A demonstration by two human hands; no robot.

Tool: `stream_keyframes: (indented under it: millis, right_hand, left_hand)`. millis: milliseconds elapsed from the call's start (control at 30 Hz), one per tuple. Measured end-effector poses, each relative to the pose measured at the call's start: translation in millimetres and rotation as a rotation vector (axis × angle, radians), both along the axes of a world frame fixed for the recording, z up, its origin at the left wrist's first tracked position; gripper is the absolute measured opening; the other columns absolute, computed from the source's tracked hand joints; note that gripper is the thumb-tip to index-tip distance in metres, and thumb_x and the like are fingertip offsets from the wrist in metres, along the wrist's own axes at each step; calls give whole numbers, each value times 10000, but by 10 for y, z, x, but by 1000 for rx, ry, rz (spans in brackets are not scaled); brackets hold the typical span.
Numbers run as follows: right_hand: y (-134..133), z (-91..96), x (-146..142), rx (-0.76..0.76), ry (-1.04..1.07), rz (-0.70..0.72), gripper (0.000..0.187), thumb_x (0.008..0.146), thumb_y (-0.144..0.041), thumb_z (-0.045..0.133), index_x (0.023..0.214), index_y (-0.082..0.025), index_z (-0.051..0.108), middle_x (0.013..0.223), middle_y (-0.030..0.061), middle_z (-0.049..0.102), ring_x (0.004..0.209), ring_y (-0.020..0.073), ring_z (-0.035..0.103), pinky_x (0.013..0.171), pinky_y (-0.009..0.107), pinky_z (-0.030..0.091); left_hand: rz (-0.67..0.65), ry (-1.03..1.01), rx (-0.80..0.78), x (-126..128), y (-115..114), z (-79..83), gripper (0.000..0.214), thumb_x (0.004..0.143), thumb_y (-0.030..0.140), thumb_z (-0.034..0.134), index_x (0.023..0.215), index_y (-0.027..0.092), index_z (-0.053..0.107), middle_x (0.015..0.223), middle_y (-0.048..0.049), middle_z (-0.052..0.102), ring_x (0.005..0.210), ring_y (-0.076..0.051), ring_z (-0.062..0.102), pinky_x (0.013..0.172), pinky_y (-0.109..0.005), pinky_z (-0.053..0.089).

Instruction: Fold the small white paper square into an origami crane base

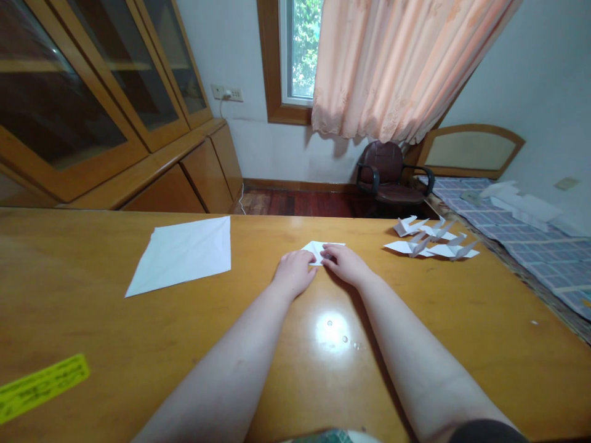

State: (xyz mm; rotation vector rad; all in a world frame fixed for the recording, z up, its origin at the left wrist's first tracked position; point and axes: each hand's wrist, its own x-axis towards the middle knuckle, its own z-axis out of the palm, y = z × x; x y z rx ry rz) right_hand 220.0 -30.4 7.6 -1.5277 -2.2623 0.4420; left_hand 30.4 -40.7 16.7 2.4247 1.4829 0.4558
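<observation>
A small folded piece of white paper (316, 247) lies on the wooden table (207, 344), near its far edge. My left hand (295, 271) grips its left side, the fingertips and thumb closed at the near edge. From the right, my right hand (344, 263) has its curled fingers on the same paper, which they partly cover. Both hands rest low on the tabletop, close together. Off to the right stand several folded white paper cranes (410, 246) in a tight group. To the left lies a flat stack or sheet of white paper (189, 255).
A yellow label (44, 384) is stuck on the table at the near left. Beyond the table are a brown armchair (390, 169), wooden cabinets (170, 166) and a pink curtain (392, 67). At the right, a bed (521, 227) with a checked cover holds white paper or plastic.
</observation>
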Motion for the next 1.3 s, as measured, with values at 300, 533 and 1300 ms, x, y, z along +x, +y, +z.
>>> stream_keyframes:
  millis: [300, 533, 1300]
  right_hand:
    - [-4, 9, 12, 10, 51, 28, 298, 833, -278, 670, 1121, -211, 711, 1267, 117, 645, 1166, 227, 609, 1036, 364, 446]
    - [22, 4, 7, 12, 43, 17, 208, 858, -279, 647, 1033, -219, 742, 1168, 95, 698, 1084, 223, 648, 985, 355, 476]
    - [-24, 84, -53, -6, 2, -68, 142, 863, -282, 639, 816, -200, 744, 947, 57, 698, 820, 159, 618, 725, 249, 432]
  left_hand:
    - [58, -59, -18, -44, 83, -86, 297, 827, 386, 646, 1092, 258, 684, 1158, -40, 695, 1097, -241, 606, 974, -364, 433]
    - [72, -69, -31, -43, 93, -70, 237, 837, 313, 635, 1054, 252, 708, 1125, -36, 709, 1056, -228, 616, 947, -346, 434]
    - [163, -56, -51, -19, 99, -84, 177, 862, 300, 554, 840, 225, 713, 919, -60, 711, 845, -213, 604, 729, -302, 430]
